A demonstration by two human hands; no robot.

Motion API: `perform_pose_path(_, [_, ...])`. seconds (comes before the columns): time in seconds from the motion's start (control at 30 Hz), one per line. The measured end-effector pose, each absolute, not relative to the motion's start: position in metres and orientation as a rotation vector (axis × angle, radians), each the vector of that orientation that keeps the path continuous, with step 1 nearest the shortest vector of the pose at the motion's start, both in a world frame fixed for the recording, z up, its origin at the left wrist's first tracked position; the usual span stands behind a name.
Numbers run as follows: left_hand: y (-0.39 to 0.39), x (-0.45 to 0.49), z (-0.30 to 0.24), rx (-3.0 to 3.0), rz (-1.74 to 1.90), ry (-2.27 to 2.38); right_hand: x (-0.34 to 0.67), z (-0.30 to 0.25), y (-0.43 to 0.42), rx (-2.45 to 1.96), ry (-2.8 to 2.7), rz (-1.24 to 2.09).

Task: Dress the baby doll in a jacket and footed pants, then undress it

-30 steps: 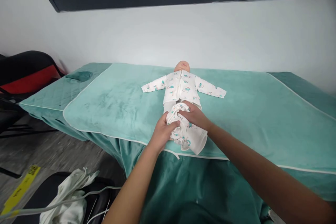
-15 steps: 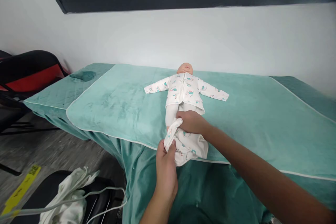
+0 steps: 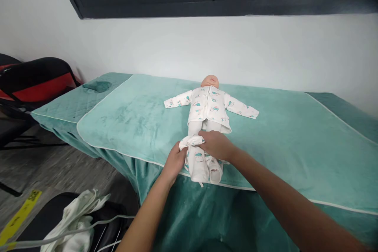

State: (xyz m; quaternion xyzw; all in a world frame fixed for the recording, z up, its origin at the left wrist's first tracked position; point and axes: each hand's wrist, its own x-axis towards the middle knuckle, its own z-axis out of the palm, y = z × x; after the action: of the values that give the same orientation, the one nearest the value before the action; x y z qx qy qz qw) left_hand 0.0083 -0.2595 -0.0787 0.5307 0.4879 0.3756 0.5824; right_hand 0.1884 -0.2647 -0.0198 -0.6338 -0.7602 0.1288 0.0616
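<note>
A baby doll (image 3: pixel 210 81) lies on its back on the green bed cover, head toward the wall, arms spread. It wears a white printed jacket (image 3: pixel 209 104), and its upper legs show white below the hem. White printed baby pants (image 3: pixel 198 163) are around its lower legs, their leg ends toward me at the bed's near edge. My left hand (image 3: pixel 175 161) is closed on the left side of the bunched waistband. My right hand (image 3: pixel 217 145) is closed on the waistband's other side, over the doll's leg. The doll's feet are hidden in the cloth.
The green bed cover (image 3: pixel 141 122) runs along the white wall under a dark-framed window (image 3: pixel 147 6). Black and red chairs (image 3: pixel 44 82) stand at the left. Nearer, a black chair holds white cloth (image 3: pixel 73 220), with a pale cable (image 3: pixel 100 222) across it.
My left hand has moved up and left from the cloth's lower end to its waistband. The pants have spread, so both pant legs now show. My right hand keeps its grip.
</note>
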Motion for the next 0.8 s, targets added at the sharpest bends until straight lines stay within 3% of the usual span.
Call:
perform_pose_path(0.23, [-0.255, 0.003, -0.069, 0.99, 0.794, 0.777, 0.205, -0.029, -0.264, -1.593, -1.837, 0.811])
perform_pose_path(0.53, [-0.211, 0.012, -0.062, 1.197, 0.859, 0.909, 0.225, -0.02, -0.267, -1.392, -1.737, 1.449])
perform_pose_path(0.8, [-0.228, -0.001, -0.081, 0.989, 0.728, 0.693, 0.225, -0.035, -0.265, -1.464, -1.526, 1.335])
